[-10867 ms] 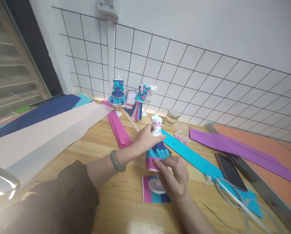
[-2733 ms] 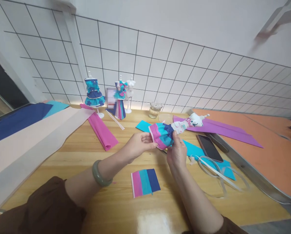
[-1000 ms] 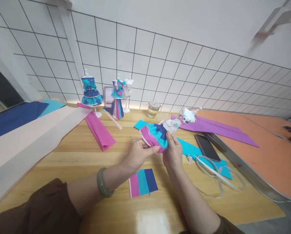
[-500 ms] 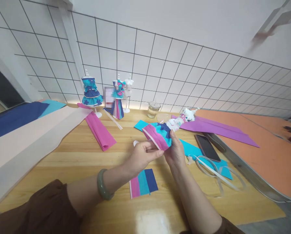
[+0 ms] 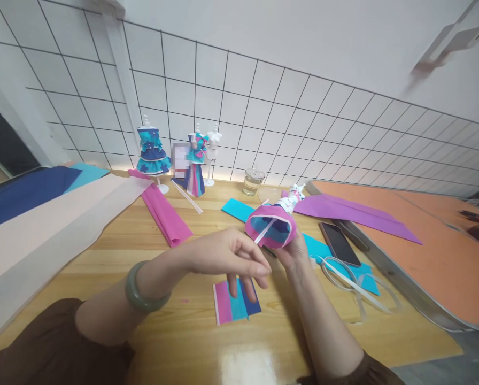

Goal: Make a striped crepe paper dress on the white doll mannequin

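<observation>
A small dressed doll form [image 5: 272,223] lies tilted toward me, its pink-hemmed skirt opening facing me and a white rod showing inside the blue lining. My right hand [image 5: 294,251] grips it from below and behind the skirt. Just left of the hem, my left hand [image 5: 239,259] hovers with fingers apart and holds nothing. Beneath that hand, a striped pink, teal and navy piece [image 5: 227,303] lies on the wooden table [image 5: 175,342]. The form's white bodice points away to the upper right.
Dressed mini mannequins [image 5: 153,152] and a glass of liquid [image 5: 254,181] stand at the back. A phone [image 5: 340,243], white ribbon loops [image 5: 354,280] and purple paper [image 5: 355,214] lie right; pink paper [image 5: 161,211] and large sheets [image 5: 63,224] lie left.
The doll form has turned so its skirt opening faces me. My left hand has let go of the hem and moved slightly down, its fingers now spread.
</observation>
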